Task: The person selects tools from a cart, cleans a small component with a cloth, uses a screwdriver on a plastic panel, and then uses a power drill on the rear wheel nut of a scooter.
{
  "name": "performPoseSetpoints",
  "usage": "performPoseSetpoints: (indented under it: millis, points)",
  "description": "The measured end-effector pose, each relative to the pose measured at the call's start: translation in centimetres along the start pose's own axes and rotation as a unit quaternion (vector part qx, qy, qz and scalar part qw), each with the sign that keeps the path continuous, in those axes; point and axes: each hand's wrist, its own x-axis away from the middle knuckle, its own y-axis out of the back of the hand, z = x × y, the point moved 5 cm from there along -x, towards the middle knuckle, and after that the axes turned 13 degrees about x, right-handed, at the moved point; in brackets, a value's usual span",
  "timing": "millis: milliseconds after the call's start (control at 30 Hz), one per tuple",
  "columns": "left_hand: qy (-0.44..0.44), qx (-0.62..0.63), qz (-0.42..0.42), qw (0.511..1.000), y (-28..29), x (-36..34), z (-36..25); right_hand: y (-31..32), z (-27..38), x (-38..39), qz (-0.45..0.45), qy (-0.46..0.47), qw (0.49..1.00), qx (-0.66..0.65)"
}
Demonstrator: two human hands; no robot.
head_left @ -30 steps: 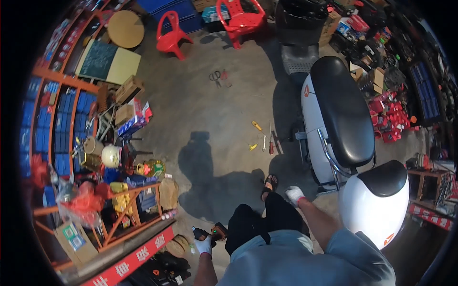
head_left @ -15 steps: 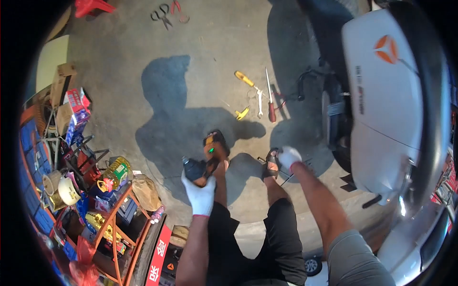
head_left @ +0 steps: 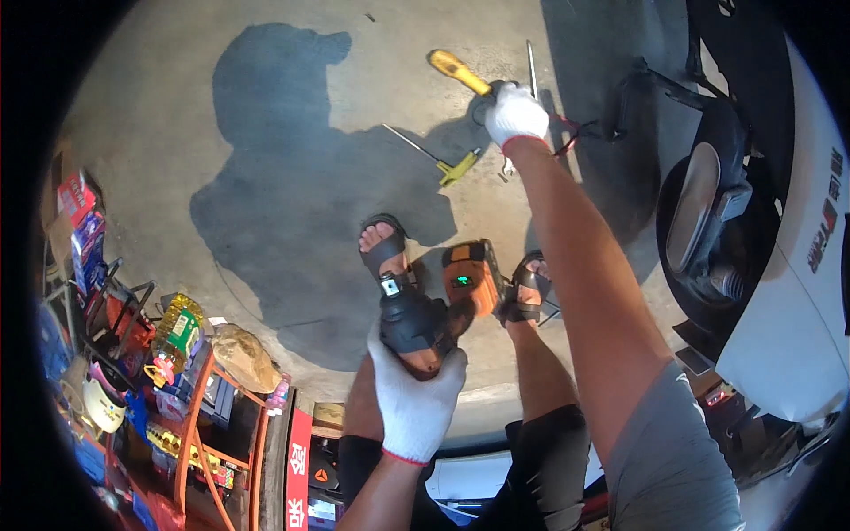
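Note:
My left hand (head_left: 414, 403), in a white glove, grips an orange and black cordless impact wrench (head_left: 413, 319) around its body. A bare square drive shows at its front, and its battery (head_left: 478, 276) carries a green light. Over the floor tools is my gloved right hand (head_left: 516, 115), back upward, its fingers largely hidden. It covers the tip of a yellow-handled screwdriver (head_left: 459, 71). Beside it stretches a thin metal shaft (head_left: 532, 66). Below it, a bit of a silver spanner (head_left: 507, 165) shows. A yellow-green-handled hex key (head_left: 456, 168) lies to its left.
A white scooter or motorbike body (head_left: 788, 301) with a black wheel area stands at right. On the left is an orange-framed shelf (head_left: 197, 416) crowded with goods, including an oil bottle (head_left: 180, 327). My sandalled feet (head_left: 385, 248) are on the concrete floor.
My right hand has moved from beside my right foot, forward to the floor tools. The impact wrench in my left hand has shifted right, its battery now between my feet. The view has moved closer.

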Motion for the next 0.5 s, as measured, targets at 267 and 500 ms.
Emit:
performPoseSetpoints:
  millis: [267, 500]
  points:
    - [-0.079, 0.068, -0.046, 0.994, -0.6, 0.1, 0.8, 4.6, -0.4, 4.4, -0.093, 0.023, 0.981, -0.167]
    - [-0.064, 0.122, -0.017, 0.99, 0.0, 3.5, 2.8, 9.8, -13.4, 30.2, 0.12, -0.081, 0.939, -0.313]
